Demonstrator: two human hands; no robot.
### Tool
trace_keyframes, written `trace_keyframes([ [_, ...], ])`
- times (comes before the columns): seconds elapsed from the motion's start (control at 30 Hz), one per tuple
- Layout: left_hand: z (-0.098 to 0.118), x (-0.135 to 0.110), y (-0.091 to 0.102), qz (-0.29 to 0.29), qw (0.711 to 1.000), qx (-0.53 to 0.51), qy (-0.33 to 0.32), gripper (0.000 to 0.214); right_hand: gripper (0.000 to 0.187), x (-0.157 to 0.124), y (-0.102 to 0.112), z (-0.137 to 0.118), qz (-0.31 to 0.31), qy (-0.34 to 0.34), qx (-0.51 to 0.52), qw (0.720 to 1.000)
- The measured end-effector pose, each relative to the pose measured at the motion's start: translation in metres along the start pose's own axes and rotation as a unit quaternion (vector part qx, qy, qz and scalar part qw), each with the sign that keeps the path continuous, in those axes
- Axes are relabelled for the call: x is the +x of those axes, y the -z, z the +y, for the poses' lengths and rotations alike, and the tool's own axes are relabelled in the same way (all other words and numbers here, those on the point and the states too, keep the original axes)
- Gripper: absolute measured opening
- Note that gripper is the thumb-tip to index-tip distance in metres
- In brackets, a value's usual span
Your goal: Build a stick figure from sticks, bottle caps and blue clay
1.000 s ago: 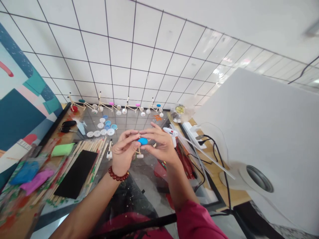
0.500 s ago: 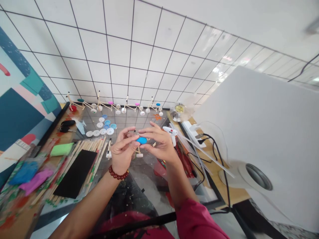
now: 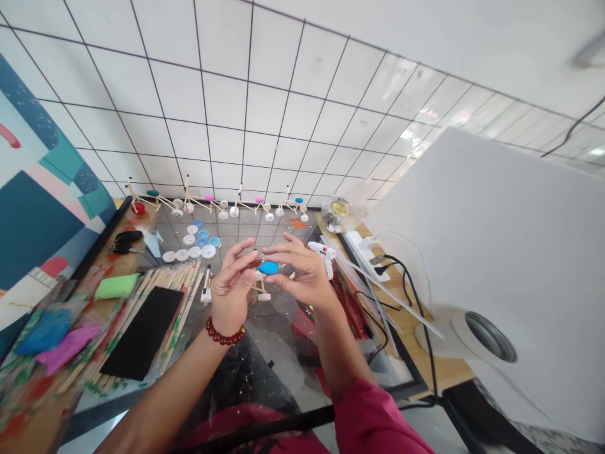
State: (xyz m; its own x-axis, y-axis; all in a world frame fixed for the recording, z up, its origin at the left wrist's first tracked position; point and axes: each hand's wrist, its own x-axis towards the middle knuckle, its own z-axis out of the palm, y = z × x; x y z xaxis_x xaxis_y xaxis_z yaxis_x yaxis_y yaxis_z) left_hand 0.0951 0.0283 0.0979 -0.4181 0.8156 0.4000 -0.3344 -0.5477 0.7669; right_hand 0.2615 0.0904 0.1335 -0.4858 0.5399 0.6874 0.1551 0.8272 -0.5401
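A smooth blue oval of clay (image 3: 269, 268) sits between the thumb and fingers of my right hand (image 3: 305, 271), over the glass tabletop. My left hand (image 3: 231, 293), with a red bead bracelet at the wrist, is just left of it, thumb and fingers apart and nothing seen in them. Below and partly behind my hands stands a small wooden-stick model with white cap wheels (image 3: 264, 297), mostly hidden. Whether the clay touches this model cannot be made out.
Several finished stick tricycles (image 3: 243, 205) line the back by the tiled wall. Loose white and blue caps (image 3: 195, 252) lie left of centre. Wooden sticks, a black sheet (image 3: 142, 333) and clay packs (image 3: 116, 286) are at left; a glue gun (image 3: 322, 250), power strip (image 3: 366, 252) and cables at right.
My left thumb and fingers have come off the blue clay and spread slightly. My right hand stays at the clay, nearly unmoved.
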Motion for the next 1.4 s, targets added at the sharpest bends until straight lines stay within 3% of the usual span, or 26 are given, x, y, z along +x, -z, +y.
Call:
trace_keyframes([
  [0.17,0.001,-0.002,-0.006,0.082,0.993,-0.040,0.072,0.022,0.028,0.001,0.001,0.001,0.019,0.014,-0.005,1.000],
  [0.3,-0.005,-0.006,-0.004,0.070,0.995,-0.005,0.073,0.021,0.025,0.001,0.000,0.000,0.026,0.002,-0.054,0.998],
  [0.47,-0.013,-0.015,-0.002,0.049,0.997,0.030,0.055,0.026,0.025,0.002,-0.003,0.001,0.054,0.043,-0.085,0.994],
  [0.67,-0.005,-0.018,-0.015,0.092,0.982,-0.063,0.152,0.039,0.025,0.000,-0.002,0.005,0.062,0.036,-0.093,0.993],
  [0.8,0.004,-0.016,-0.021,0.073,0.976,-0.091,0.186,0.038,0.026,0.000,-0.003,0.006,0.064,0.040,-0.086,0.993],
  [1.07,0.019,-0.008,-0.019,0.033,0.953,-0.107,0.282,0.039,0.020,0.000,-0.002,0.007,0.045,0.023,-0.069,0.996],
  [1.27,0.026,-0.001,-0.024,0.045,0.938,-0.091,0.332,0.047,0.030,-0.002,0.002,0.003,-0.037,0.022,-0.080,0.996],
  [1.4,0.024,0.002,-0.023,0.050,0.942,-0.063,0.325,0.048,0.028,-0.003,0.002,0.003,-0.067,0.017,-0.087,0.994],
])
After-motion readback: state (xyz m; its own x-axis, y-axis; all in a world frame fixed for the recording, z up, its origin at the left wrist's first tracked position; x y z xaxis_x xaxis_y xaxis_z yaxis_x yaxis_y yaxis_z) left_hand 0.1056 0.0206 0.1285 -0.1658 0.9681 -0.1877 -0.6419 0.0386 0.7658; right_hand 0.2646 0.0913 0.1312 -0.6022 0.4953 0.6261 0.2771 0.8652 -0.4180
